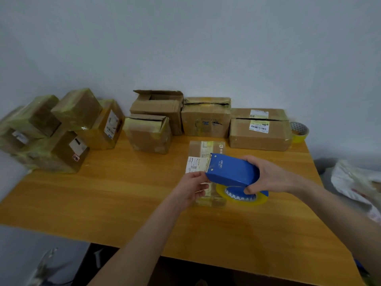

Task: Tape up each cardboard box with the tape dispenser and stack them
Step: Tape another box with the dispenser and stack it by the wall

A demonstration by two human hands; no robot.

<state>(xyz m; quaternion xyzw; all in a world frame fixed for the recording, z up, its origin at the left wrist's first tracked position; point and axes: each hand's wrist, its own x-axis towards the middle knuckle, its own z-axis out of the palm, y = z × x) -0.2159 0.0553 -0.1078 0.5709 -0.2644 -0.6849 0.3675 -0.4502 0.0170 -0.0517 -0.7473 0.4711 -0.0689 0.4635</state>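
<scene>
Far-left corner of the wooden table (103,203): a stack of taped boxes (61,141), bound in yellowish tape and piled two high. I count five, possibly six; the leftmost are blurred. I judge these finished.

Far edge, centre to right: four boxes not yet sealed. These are a small box (147,134) with a dark gap at its top, an open-flap box (158,106) behind it, a square box (206,118) with a split top seam, and a wide labelled box (258,131) with its seam open.

Right of centre, well in from the far edge: one flat box (203,149) lies on the surface under both hands. It is the box in work and is partly banded with tape.

The left hand (192,187) is over its near end, fingers curled at the dispenser's mouth. I cannot tell whether they pinch a tape end, the box or nothing.

One blue tape dispenser (233,172) is held above that box, loaded with one yellow roll (241,198). The right hand (270,177) is clamped round its rear.

Far-right corner: one spare tape roll (300,131). Beyond the right edge: a white bag (358,182).

Assessment: about half done. Five boxes remain to seal and stack, counting the one in work.
</scene>
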